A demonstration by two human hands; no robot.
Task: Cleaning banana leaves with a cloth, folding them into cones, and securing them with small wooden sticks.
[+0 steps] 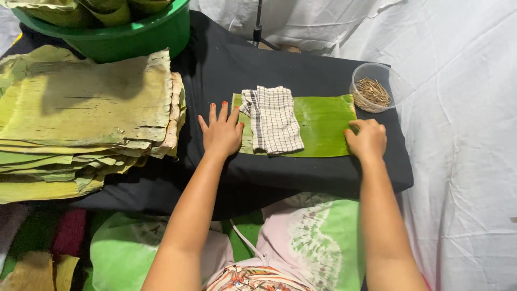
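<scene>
A rectangular green banana leaf piece (322,125) lies flat on a black cloth-covered board (226,70). A white checked cloth (274,119), folded, rests on the leaf's left half. My left hand (221,133) lies flat with fingers spread at the leaf's left edge, beside the cloth. At the right end, my right hand (367,140) presses on the leaf's lower right corner with fingers curled, holding nothing.
A thick stack of large yellow-green banana leaves (81,113) fills the left side. A green tub (134,35) with rolled leaves stands at the back left. A clear round bowl of thin sticks (372,90) sits at the back right. White fabric surrounds the board.
</scene>
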